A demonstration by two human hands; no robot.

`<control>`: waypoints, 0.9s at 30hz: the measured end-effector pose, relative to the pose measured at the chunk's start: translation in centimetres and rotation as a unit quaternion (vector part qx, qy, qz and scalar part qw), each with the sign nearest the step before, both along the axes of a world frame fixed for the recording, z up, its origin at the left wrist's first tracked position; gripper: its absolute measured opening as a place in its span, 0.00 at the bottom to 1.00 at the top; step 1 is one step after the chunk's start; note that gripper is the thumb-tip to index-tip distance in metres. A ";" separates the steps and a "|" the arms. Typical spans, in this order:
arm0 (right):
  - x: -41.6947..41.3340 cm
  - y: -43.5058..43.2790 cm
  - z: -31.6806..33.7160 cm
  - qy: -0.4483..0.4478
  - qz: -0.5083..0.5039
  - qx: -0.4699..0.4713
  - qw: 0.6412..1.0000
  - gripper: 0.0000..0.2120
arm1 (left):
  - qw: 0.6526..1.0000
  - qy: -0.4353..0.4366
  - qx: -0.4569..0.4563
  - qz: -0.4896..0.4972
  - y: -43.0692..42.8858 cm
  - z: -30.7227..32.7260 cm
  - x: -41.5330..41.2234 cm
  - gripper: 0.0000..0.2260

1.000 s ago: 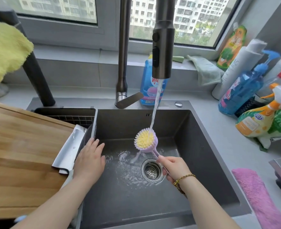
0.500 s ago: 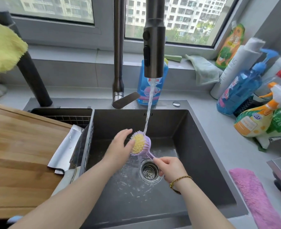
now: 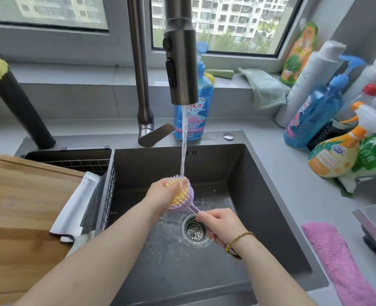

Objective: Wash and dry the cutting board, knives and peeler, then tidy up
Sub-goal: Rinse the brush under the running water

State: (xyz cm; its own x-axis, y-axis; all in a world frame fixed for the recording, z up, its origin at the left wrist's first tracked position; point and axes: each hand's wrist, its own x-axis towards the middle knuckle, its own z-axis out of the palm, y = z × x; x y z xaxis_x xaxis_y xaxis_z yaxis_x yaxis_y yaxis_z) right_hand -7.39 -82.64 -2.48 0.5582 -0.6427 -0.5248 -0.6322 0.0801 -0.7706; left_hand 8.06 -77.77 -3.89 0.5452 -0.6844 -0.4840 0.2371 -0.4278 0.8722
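The grey surface (image 3: 279, 173) runs round the dark sink (image 3: 260, 217), which fills the middle of your view. At nine o'clock from the sink, the wooden cutting board (image 3: 23, 206) lies flat, its right edge near a wire rack. At twelve o'clock the faucet (image 3: 180, 62) hangs over the basin and pours a thin stream straight down. A pink cloth (image 3: 337, 261) lies on the surface at four o'clock. The cleaver (image 3: 74, 208) rests wet between board and sink, its blade tilted across the board's right edge and the rack.

Your left hand (image 3: 162, 193) reaches in from seven o'clock; its grip is curled over the yellow bristles of the brush (image 3: 182, 196), right under the stream. Your right hand (image 3: 222, 224), coming from five o'clock, has its grip pinching the brush's purple handle just above the drain (image 3: 194, 231).
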 end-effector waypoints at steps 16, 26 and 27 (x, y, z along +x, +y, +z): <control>0.6 3.4 -0.5 0.198 0.141 -0.305 0.921 0.13 | 0.999 -0.020 0.015 0.031 -0.2 -0.6 -2.2 0.23; 0.8 2.6 -0.6 0.196 0.125 -0.320 0.918 0.14 | 0.994 -0.051 -0.075 0.064 0.2 -1.4 -3.7 0.07; 0.6 2.9 -0.7 0.201 0.136 -0.320 0.916 0.14 | 0.996 -0.044 -0.060 0.041 0.3 -1.0 -3.5 0.07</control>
State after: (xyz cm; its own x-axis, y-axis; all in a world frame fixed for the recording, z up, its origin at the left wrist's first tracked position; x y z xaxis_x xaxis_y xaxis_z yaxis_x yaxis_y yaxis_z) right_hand -6.81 -79.70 -3.21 0.5879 -0.7559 -0.2881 -0.8046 -0.5097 -0.3048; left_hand 4.60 -77.48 -4.86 0.6389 -0.6859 -0.3483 0.1870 -0.3008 0.9352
